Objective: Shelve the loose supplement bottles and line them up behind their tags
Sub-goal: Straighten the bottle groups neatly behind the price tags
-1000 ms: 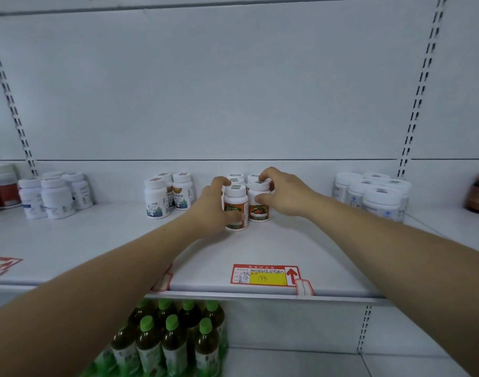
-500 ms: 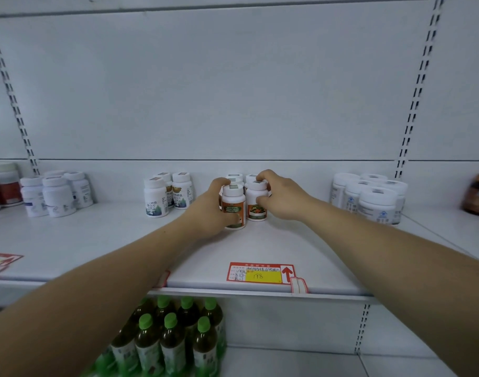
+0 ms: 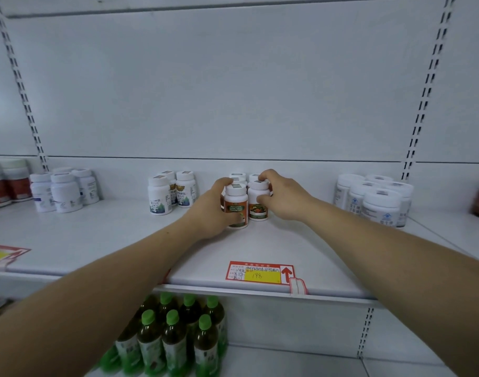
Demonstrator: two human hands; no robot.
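Note:
A small group of white-capped supplement bottles with orange and green labels stands mid-shelf, behind the red and yellow price tag [image 3: 260,274]. My left hand [image 3: 215,213] curls round the front left bottle [image 3: 236,206], thumb on its label. My right hand [image 3: 283,197] holds the front right bottle [image 3: 257,204], fingers over its cap and thumb on its side. Two more bottles of the group [image 3: 238,176] stand behind, partly hidden.
On the white shelf [image 3: 110,240] stand other bottle groups: white bottles [image 3: 64,191] at far left, blue-green labelled ones [image 3: 173,190] left of centre, larger white jars [image 3: 377,200] at right. Green-capped drink bottles [image 3: 175,338] fill the shelf below. Another tag [image 3: 1,255] lies at left.
Both hands have stayed on the two front bottles; the right hand's fingers have shifted a little on the cap. The view has drifted slightly.

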